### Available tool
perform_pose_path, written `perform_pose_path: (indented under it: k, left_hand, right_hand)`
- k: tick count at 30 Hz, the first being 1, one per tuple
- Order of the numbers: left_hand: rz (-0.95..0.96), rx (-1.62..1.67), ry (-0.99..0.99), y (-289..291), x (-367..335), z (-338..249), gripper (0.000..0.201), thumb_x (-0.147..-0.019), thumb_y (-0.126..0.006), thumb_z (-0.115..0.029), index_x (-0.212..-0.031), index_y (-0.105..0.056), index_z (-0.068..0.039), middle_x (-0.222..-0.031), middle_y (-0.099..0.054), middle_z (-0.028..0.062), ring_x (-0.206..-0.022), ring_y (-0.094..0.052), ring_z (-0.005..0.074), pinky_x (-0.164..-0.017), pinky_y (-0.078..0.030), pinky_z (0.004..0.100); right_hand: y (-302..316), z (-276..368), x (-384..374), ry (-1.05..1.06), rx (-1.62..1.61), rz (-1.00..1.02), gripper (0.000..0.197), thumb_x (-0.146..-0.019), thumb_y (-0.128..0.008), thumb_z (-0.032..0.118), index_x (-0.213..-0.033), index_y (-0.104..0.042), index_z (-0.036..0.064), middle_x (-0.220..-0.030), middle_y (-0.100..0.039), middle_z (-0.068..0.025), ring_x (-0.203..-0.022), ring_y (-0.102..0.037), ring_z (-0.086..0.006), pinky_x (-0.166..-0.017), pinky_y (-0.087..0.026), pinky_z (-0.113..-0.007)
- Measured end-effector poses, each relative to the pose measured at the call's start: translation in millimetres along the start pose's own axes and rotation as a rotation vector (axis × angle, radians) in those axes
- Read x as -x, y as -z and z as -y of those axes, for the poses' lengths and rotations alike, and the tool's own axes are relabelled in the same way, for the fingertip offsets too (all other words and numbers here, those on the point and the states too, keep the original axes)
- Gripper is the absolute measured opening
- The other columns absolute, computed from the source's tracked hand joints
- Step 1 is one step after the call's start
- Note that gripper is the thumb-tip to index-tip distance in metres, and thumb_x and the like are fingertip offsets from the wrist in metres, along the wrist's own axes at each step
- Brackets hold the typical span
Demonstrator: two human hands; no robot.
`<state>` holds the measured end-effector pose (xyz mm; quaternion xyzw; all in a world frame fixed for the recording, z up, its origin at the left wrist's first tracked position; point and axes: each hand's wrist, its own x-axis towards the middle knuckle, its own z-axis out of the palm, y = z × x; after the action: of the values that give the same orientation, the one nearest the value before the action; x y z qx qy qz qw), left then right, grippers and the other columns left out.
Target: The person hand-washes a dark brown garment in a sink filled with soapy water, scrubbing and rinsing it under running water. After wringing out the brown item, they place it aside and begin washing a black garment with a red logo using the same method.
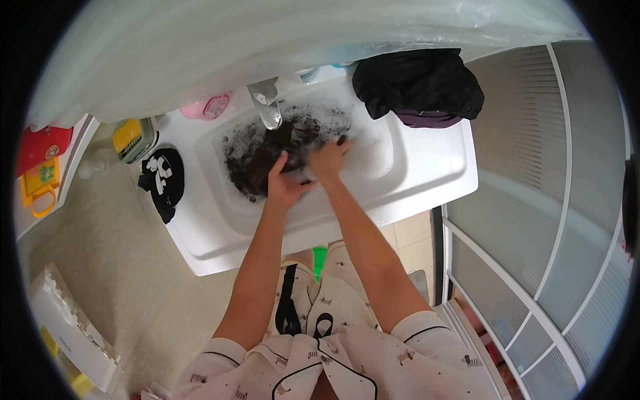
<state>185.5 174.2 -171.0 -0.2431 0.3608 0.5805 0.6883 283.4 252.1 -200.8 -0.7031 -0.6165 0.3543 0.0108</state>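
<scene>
In the white sink basin, dark cloth lies soaked in foamy water beneath the chrome tap. My left hand is over the near side of the cloth, its thumb and fingers spread apart. Beside it, to the right, my right hand is blurred by motion. Its fingers look curled, and a bit of dark cloth pokes out at their tips. Some of the cloth is hidden by foam and by my hands.
A black garment bundle with a purple piece rests on the sink's back right. A black-and-white cloth lies on the left rim. Near the tap sits a pink soap dish. A ribbed glass partition stands to the right.
</scene>
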Motion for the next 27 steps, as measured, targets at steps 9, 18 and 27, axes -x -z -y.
perform_pose_path:
  k: [9,18,27]
  left_hand:
    - [0.380,0.365,0.067,-19,15,-17,0.044,-0.094,-0.058,-0.035,-0.122,-0.054,-0.001,-0.115,-0.060,0.0159,-0.110,-0.059,0.0265,-0.095,-0.050,0.0394]
    - [-0.251,-0.314,-0.007,1,-3,16,0.041,-0.094,-0.048,-0.029,-0.126,-0.057,-0.005,-0.124,-0.061,0.0070,-0.116,-0.057,0.0242,-0.103,-0.045,0.0415]
    - [-0.119,-0.199,-0.036,-23,2,17,0.048,-0.086,-0.072,-0.034,-0.125,-0.059,-0.009,-0.122,-0.062,0.0046,-0.118,-0.054,0.0227,-0.103,-0.043,0.0391]
  right_hand:
    - [48,59,141,0.398,-0.358,0.016,0.046,-0.074,-0.077,0.018,-0.116,-0.064,0.0078,-0.123,-0.053,-0.0229,-0.098,-0.062,-0.0387,-0.078,-0.054,-0.046]
    - [67,6,16,-0.086,0.081,0.283,0.057,-0.074,-0.073,0.049,-0.107,-0.065,0.0032,-0.121,-0.056,-0.0224,-0.111,-0.056,-0.0408,-0.090,-0.048,-0.051]
    - [-7,-4,-25,0.051,-0.181,-0.144,0.090,-0.073,-0.077,0.035,-0.146,-0.034,0.0064,-0.141,-0.036,-0.0324,-0.133,-0.034,-0.0521,-0.103,-0.041,-0.050]
